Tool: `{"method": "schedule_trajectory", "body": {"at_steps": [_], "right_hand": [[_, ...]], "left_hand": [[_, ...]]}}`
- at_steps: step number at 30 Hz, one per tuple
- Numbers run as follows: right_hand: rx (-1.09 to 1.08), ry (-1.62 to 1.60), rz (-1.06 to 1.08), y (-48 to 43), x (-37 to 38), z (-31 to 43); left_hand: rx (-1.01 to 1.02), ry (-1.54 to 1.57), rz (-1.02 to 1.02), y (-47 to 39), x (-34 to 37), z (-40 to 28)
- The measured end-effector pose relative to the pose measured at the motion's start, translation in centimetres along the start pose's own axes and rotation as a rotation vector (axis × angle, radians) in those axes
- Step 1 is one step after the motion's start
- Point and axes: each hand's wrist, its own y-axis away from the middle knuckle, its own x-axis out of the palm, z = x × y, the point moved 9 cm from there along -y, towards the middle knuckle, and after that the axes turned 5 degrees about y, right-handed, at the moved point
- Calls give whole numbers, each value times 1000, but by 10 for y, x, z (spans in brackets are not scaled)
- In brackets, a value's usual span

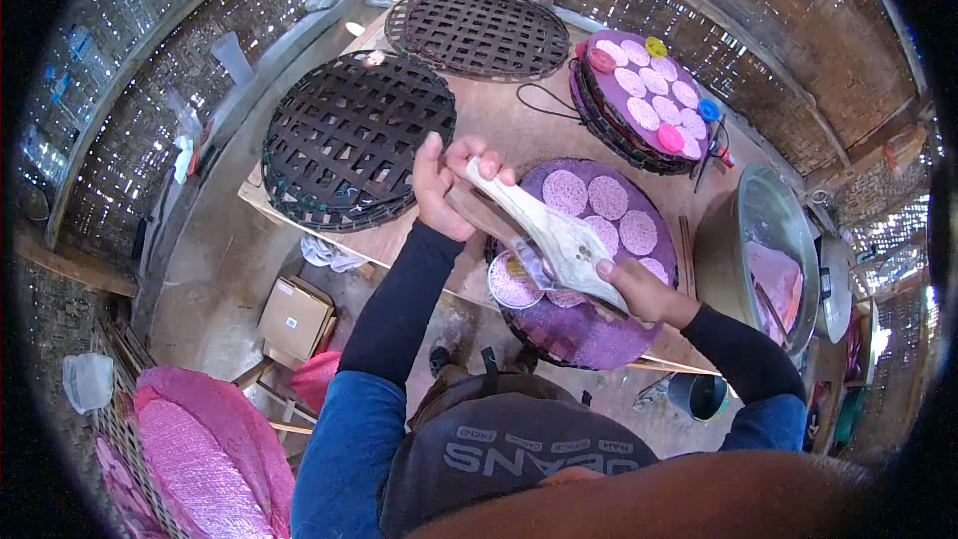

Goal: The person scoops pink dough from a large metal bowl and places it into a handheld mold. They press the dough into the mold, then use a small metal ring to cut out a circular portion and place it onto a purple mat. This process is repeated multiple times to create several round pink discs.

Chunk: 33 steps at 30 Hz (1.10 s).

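Observation:
A wooden lever press (550,232) with two long handles, the upper one pale and the lower one brown, is held slantwise between my hands. My left hand (449,183) grips its narrow handle end, thumb raised. Around its broad end, which has several small dark holes, my right hand (640,288) is closed. Clear plastic (533,263) shows at the press's lower side. Beneath lies a round tray with a purple sheet (599,344), bearing several pink discs of fine strands (638,232). A white-rimmed ring (490,288) surrounds one disc at the left; the press hides part of the tray.
Two dark round lattice trays (359,142) (479,34) rest on the wooden table (490,112). At back right, stacked trays (636,101) carry pink discs and coloured plastic pieces. A large basin (718,254) holding pink dough (775,277) stands right. Cardboard boxes (296,318) sit below left.

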Motion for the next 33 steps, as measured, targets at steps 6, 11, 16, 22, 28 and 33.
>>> {"method": "schedule_trajectory", "body": {"at_steps": [6,11,16,22,28,33], "right_hand": [[-131,-227,-30,21,0,-13],[-145,-292,-50,20,5,-27],[-211,-369,-122,18,-2,-31],[-253,-389,-284,24,-32,-31],[-333,-248,-326,18,-41,-16],[-390,-268,-64,-3,1,51]], "left_hand": [[-511,-865,-297,40,-30,53],[-487,-1192,-385,84,-101,73],[-424,-1425,-296,94,-82,69],[-240,-2709,387,101,16,81],[268,-2827,55,60,108,48],[277,-1995,230,21,96,28]]}}
